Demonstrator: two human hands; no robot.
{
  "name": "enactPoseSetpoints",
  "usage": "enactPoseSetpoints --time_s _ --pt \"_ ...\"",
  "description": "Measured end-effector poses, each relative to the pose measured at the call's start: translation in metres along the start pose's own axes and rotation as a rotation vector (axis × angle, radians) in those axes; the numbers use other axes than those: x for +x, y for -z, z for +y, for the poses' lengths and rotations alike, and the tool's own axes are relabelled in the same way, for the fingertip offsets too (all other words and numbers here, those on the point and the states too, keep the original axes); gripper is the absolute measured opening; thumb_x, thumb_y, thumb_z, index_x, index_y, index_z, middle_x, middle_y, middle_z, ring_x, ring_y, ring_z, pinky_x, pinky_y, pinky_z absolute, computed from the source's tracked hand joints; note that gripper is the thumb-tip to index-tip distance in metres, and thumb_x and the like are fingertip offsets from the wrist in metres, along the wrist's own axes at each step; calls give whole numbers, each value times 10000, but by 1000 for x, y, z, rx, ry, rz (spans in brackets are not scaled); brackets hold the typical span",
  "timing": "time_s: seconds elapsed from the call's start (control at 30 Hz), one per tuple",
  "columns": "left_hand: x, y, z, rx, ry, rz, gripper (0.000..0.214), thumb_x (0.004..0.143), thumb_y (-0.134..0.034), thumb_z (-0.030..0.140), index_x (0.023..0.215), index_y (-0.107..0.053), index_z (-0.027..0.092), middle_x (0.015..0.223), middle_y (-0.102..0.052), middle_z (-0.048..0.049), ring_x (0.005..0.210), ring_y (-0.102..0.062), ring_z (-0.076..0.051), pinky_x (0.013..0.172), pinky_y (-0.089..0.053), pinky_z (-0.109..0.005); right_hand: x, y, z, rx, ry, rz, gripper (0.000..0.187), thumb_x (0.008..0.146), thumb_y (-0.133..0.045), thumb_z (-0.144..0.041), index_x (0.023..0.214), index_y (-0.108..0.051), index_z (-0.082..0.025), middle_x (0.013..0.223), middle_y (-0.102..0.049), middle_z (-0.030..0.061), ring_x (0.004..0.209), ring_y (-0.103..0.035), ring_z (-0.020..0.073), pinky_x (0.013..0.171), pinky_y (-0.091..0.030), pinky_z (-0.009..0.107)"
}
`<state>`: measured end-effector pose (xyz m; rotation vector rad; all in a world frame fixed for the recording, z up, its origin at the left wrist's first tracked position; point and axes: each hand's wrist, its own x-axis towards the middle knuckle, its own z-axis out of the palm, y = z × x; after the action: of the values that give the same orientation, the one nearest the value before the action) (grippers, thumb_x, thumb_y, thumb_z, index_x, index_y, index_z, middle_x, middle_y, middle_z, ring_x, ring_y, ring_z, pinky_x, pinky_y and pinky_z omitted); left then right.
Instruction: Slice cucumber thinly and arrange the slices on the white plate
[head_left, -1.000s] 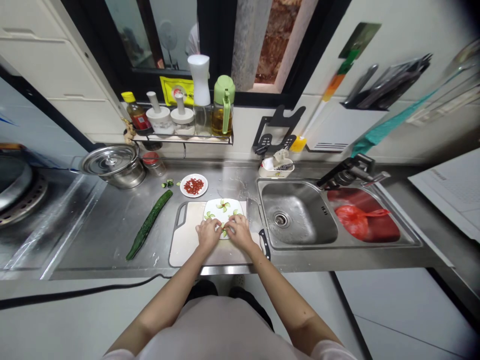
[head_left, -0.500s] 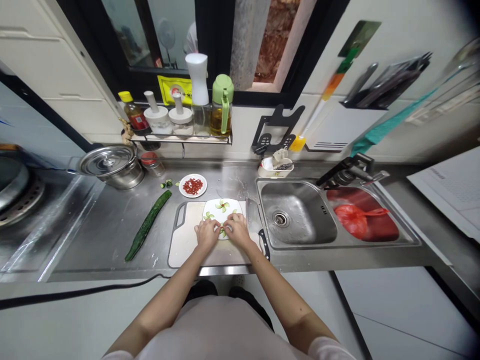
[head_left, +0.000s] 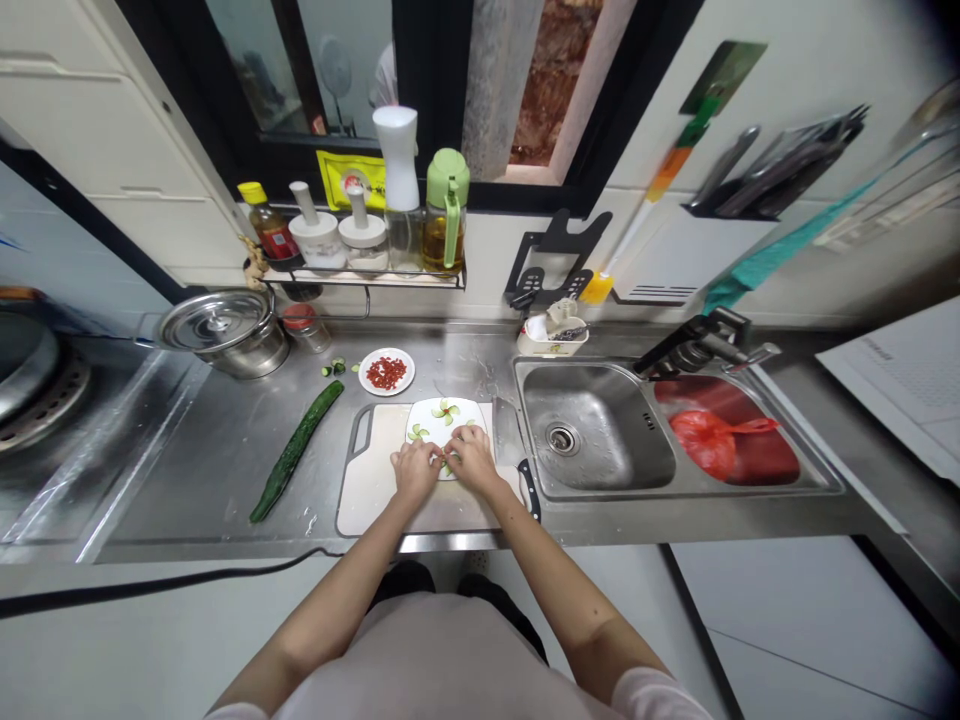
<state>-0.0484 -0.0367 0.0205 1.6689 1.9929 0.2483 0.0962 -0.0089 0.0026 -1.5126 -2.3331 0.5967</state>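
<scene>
A white plate with green cucumber slices laid out like flowers sits on a pale cutting board. My left hand and my right hand meet over the plate's near edge, fingertips pinched together on cucumber slices between them. A knife lies along the board's right side, its black handle just right of my right wrist.
A whole cucumber lies left of the board. A small dish of red chilli and cucumber scraps sit behind. A lidded steel pot stands far left, a sink right, with a red bag in its second basin.
Both hands stay at the plate's near edge; the fingertips have drawn a little closer together over the slices. Nothing else has moved.
</scene>
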Motion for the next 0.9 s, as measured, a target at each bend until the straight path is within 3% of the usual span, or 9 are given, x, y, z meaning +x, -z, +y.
enactPoseSetpoints --time_s 0.53,0.9 --pt "-1 3 -1 -29 9 6 173 882 -541 324 970 -684 283 1023 -650 -36 1054 -512 -248 897 -295 -396 -2 11 -2 16 -7 11 142 875 -551 -239 801 -666 -203 1152 -551 76 1147 -356 260 975 -304 416" --pt "-3 2 1 -47 11 5 180 895 -531 355 952 -681 274 1005 -645 -46 1056 -512 -249 900 -294 -388 -9 4 -4 -9 -3 7 170 887 -543 -249 783 -668 -199 1150 -549 74 1136 -356 256 964 -305 404"
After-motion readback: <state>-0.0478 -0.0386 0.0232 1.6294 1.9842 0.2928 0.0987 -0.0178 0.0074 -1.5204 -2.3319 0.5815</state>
